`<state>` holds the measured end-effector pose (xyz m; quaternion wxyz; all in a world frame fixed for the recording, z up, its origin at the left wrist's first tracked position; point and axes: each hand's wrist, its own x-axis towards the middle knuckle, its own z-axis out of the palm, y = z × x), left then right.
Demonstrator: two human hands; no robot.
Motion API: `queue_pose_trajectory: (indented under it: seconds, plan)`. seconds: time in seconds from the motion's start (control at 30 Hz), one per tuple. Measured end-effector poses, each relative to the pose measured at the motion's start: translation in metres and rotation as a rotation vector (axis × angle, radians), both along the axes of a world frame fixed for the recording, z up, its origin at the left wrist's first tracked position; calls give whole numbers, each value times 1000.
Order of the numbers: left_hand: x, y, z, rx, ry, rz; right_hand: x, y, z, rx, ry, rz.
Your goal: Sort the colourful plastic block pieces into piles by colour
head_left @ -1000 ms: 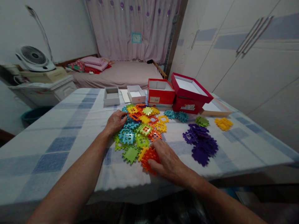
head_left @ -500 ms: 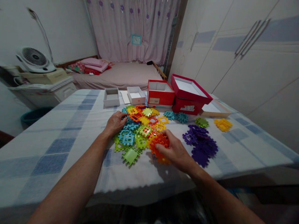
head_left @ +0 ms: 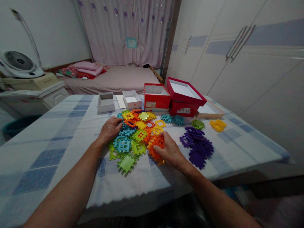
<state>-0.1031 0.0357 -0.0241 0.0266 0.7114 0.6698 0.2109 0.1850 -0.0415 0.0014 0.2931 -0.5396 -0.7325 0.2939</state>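
My right hand [head_left: 171,150] grips some orange plastic building tiles [head_left: 156,148], thumb across the front, at the near right edge of a mixed heap. My left hand [head_left: 110,130] rests at the heap's left side, fingers loosely extended against its edge and partly hidden there. The heap holds interlocking notched tiles in several colours. A light blue windowed tile [head_left: 122,144] and a solid lime green tile [head_left: 126,163] lie toward the near side. A yellow tile [head_left: 140,124] sits near the middle.
Purple tiles [head_left: 199,146] are grouped to the right, with teal tiles [head_left: 178,120], a green group [head_left: 198,124] and a yellow group [head_left: 218,125] behind them. Red boxes [head_left: 156,101] and white boxes [head_left: 106,106] line the far side of the checked tablecloth [head_left: 68,139].
The whole view has shifted left as the camera turned right. My right hand, with the orange tiles, has come slightly closer to the heap. My left hand stays at the heap's left edge.
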Motion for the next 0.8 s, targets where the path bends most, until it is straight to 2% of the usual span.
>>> queue_pose_trajectory:
  seconds: [0.13,0.23,0.3,0.43,0.53,0.63,0.73,0.8]
  plan:
    - [-2,0,2,-35,12,-7,-2,-6,-3,167,143,-6]
    - [-3,0,4,-71,28,-18,1,-4,1,337,226,-91]
    - [-3,0,4,-84,27,-18,11,-1,7,378,262,-161]
    - [-2,0,4,-103,21,-2,55,8,20,337,326,-303]
    - [-3,1,4,-117,15,2,112,16,22,326,331,-463]
    - [-5,2,3,-114,18,10,176,23,14,277,286,-637]
    - [-7,4,1,-99,27,6,225,26,2,81,272,-732]
    - [-8,5,-1,-90,29,0,245,25,-6,-53,319,-756]
